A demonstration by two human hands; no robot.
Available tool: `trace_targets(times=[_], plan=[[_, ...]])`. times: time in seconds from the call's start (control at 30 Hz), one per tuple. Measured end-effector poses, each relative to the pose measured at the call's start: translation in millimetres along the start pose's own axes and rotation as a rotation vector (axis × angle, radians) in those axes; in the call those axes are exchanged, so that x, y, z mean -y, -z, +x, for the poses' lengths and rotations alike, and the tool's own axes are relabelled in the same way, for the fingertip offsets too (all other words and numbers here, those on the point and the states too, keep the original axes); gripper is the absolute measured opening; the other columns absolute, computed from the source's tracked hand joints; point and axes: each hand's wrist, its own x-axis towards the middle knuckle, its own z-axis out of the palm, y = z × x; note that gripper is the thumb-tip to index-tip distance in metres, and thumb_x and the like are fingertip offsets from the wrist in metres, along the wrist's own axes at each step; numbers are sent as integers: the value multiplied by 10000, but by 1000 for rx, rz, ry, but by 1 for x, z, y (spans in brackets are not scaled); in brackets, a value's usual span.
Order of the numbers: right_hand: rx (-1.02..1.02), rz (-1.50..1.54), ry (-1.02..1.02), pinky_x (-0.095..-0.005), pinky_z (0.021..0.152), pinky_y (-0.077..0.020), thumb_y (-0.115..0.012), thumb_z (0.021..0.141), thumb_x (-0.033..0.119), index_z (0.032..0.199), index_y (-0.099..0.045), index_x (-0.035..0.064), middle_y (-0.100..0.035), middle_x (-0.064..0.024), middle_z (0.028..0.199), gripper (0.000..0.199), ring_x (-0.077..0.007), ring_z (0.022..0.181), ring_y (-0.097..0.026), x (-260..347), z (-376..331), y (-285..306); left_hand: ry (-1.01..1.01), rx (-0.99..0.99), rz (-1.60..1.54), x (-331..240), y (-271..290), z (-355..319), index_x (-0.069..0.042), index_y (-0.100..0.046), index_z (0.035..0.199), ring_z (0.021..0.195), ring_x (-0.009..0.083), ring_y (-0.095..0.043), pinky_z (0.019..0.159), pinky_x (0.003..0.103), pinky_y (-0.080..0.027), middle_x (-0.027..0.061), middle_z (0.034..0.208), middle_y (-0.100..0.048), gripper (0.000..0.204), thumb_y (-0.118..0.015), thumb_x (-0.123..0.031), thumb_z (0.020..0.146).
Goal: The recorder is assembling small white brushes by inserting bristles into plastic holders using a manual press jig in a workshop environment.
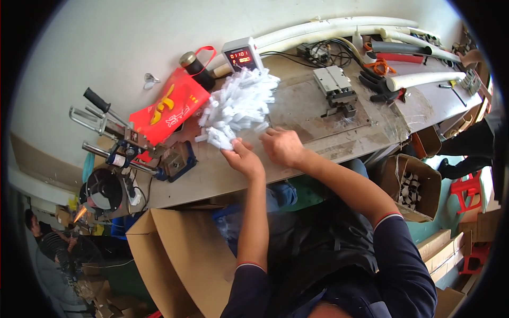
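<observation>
I am seeing my left hand (241,156) gripping white pieces at the pile (241,100)'s near edge, my right hand (281,146) resting curled just right of it.

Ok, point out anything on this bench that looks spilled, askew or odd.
The small white plastic pieces lie in a loose heap, a few strays trailing toward the left hand and right hand. The red bag lies slumped against the clamp fixture. Nothing looks broken.

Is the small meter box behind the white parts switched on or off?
On: the grey meter box shows lit red digits on its dark display.
</observation>
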Motion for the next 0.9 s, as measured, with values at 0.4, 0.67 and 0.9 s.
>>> trace_targets(times=[0.4, 0.67, 0.9], plan=[[321, -137, -223, -476, 768, -573, -641, 875, 203, 931, -686, 51, -716, -188, 950, 168, -360, 883, -726, 20, 41, -34, 13, -222, -144, 4, 5, 12, 17, -511, 1129, 788, 146, -580, 745, 315, -505, 90, 986, -624, 172, -487, -140, 1062], [311, -11, -524, -479, 806, -556, -649, 803, 129, 955, -680, 42, -726, -198, 911, 177, -385, 921, -708, 21, 32, 6, 15, -129, -81, 11, 2, 11, 61, -535, 1187, 845, 185, -643, 806, 346, -537, 142, 1049, -669, 243, -496, -138, 1052], [105, 102, -657, -427, 738, -556, -687, 768, 119, 983, -704, 47, -725, -134, 797, 227, -327, 784, -716, -34, -45, 89, 22, -46, -61, 15, 4, 9, 59, -526, 1272, 870, 174, -622, 815, 320, -543, 135, 1124, -646, 274, -487, -87, 1043]])
